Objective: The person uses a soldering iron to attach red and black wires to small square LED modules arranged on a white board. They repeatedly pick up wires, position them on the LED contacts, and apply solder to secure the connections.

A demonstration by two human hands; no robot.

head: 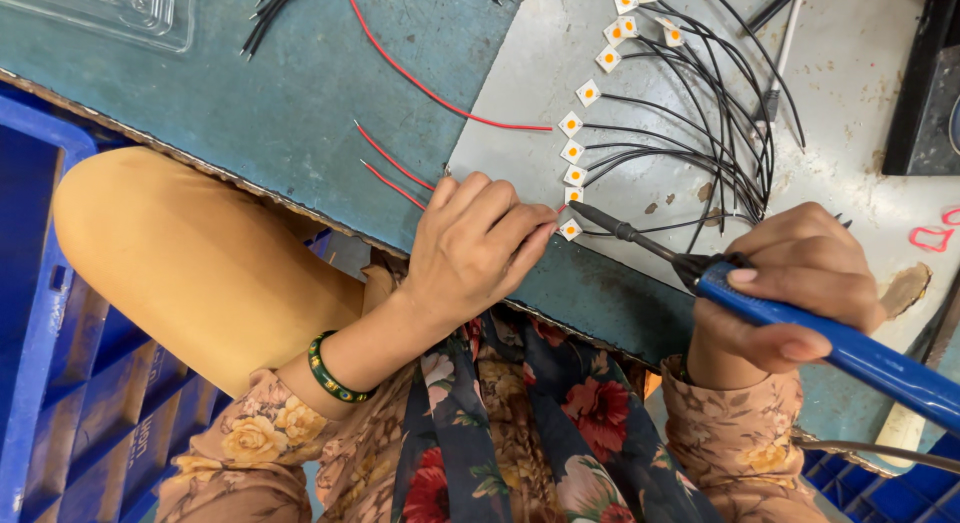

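My right hand (795,283) grips a blue-handled soldering iron (850,348), its dark tip (590,216) touching a small white square LED chip (570,229) at the near edge of a grey metal plate (850,73). My left hand (475,243) rests beside that chip, fingertips pinching a thin red wire against it. Several more white chips with orange centres (572,123) lie in a curved row up the plate, each with a black wire (700,133) attached.
Loose red wires (420,83) lie on the teal worktop (300,93). A clear plastic tray (110,8) sits at the top left. Blue plastic crates (40,313) stand below the table on the left. A black box (925,83) is at the right edge.
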